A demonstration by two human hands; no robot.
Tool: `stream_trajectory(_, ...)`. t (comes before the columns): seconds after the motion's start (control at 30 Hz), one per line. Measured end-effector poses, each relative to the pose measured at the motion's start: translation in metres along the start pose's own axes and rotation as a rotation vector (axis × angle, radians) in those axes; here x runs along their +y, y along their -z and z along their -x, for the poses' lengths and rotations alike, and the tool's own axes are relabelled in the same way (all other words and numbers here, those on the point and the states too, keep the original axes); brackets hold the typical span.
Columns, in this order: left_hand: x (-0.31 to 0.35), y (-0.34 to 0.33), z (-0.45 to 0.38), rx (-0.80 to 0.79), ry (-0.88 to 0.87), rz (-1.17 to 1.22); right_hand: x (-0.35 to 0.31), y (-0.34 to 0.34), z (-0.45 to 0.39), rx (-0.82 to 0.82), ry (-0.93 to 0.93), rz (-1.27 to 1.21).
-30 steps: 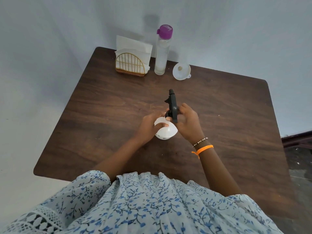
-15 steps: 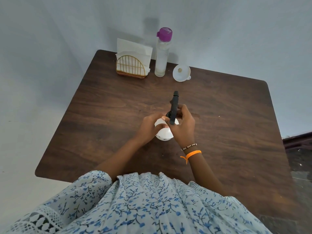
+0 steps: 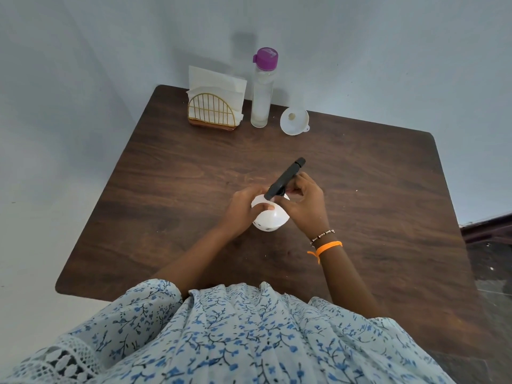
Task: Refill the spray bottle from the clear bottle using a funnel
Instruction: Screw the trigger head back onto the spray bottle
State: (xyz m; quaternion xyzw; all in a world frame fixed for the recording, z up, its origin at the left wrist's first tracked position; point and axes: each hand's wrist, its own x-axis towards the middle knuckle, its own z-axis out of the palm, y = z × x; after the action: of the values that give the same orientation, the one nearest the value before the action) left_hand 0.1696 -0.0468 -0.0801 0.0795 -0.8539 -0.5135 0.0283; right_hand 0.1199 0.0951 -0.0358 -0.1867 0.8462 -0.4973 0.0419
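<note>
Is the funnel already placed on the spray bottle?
No, the funnel lies on the table beside the clear bottle, far from the spray bottle held in both hands.

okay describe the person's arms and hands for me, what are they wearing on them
Both forearms are bare below loose white sleeves printed with small blue flowers; the left one shows a white lace trim. The right wrist carries a thin beaded bracelet and an orange thread band knotted with a short tail. The left hand and right hand wear no gloves.
</note>
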Motion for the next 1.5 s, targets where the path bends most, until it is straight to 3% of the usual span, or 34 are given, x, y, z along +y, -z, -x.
stream_trajectory(0.23, 0.002, 0.000, 0.001, 0.013, -0.029, -0.052, 0.002, -0.023, 0.010, 0.231, -0.125, -0.183)
stream_trajectory(0.63, 0.001, 0.000, 0.000, -0.002, 0.015, -0.008, 0.006, -0.003, 0.008, -0.013, 0.115, 0.011)
stream_trajectory(1.0, 0.006, 0.001, 0.001, 0.024, -0.040, -0.098, 0.001, -0.024, 0.011, 0.239, -0.100, -0.163)
stream_trajectory(1.27, 0.003, 0.001, -0.001, 0.015, -0.008, -0.058, 0.009, -0.014, 0.013, 0.054, 0.055, -0.039)
stream_trajectory(1.5, 0.009, 0.001, 0.003, 0.033, -0.010, -0.038, 0.006, -0.023, 0.013, 0.190, -0.028, -0.118)
